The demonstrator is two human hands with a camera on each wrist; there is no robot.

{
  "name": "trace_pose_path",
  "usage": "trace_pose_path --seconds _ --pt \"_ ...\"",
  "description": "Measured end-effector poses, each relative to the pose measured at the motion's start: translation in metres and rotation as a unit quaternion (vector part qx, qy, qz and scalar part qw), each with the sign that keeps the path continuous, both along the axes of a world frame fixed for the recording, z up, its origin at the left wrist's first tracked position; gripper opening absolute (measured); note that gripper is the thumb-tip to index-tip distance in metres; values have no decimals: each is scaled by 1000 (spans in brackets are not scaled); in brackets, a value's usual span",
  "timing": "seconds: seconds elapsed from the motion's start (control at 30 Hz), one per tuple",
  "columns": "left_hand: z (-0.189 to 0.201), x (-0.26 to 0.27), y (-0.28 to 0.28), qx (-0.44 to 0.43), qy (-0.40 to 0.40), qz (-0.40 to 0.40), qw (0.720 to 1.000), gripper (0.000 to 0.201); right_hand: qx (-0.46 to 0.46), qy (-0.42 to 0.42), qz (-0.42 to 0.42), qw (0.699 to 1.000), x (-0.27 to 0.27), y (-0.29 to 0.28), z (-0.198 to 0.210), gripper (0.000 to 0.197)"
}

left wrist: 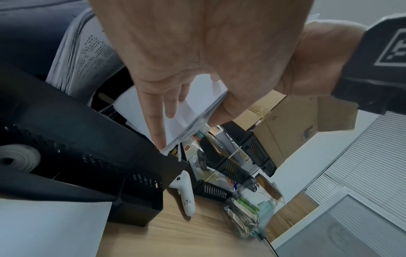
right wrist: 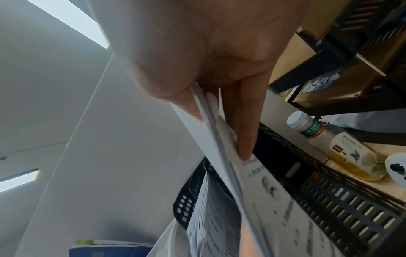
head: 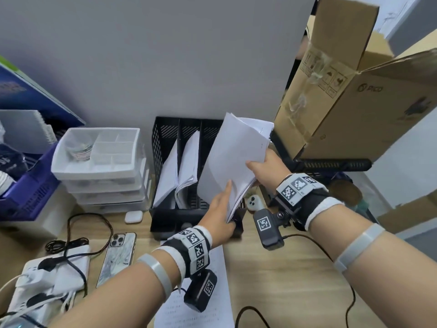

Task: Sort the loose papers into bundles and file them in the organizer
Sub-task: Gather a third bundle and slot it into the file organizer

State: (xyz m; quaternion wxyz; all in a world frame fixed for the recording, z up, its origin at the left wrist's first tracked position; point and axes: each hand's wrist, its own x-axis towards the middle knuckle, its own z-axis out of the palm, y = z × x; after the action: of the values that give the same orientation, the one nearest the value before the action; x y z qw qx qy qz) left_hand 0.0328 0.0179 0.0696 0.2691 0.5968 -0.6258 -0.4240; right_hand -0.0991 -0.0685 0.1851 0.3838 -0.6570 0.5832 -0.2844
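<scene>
"PICO" printed on cardboard box [head: 369, 91], green Chinese label on bottle [right wrist: 342, 144], right hand [head: 267, 166] pinching bundle of papers [head: 234, 157] thumb on top, left hand [head: 220, 214] gripping its lower edge, bundle tilted over black organizer [head: 165, 136], rightmost slot

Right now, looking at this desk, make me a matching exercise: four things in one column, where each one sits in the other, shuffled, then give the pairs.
Things:
1. paper bundle
2. phone
3. white earbud case
4. cardboard box

Places:
A. on the desk just left of the black organizer
B. face down beside the black cable
C. held by the left hand and right hand over the organizer
D. raised at the right, flaps open

Pairs: 1-C, 2-B, 3-A, 4-D
</scene>
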Motion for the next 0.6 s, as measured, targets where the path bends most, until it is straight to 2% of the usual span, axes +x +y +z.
trace_pose_path --seconds 0.23,0.6 --pt "-4 13 -23 6 12 -2 1000 105 -9 78 3 997 29 -16 9 40" --pt "-12 24 -50 29 21 -15 999 95 5 126 -53 991 46 -38 8 44"
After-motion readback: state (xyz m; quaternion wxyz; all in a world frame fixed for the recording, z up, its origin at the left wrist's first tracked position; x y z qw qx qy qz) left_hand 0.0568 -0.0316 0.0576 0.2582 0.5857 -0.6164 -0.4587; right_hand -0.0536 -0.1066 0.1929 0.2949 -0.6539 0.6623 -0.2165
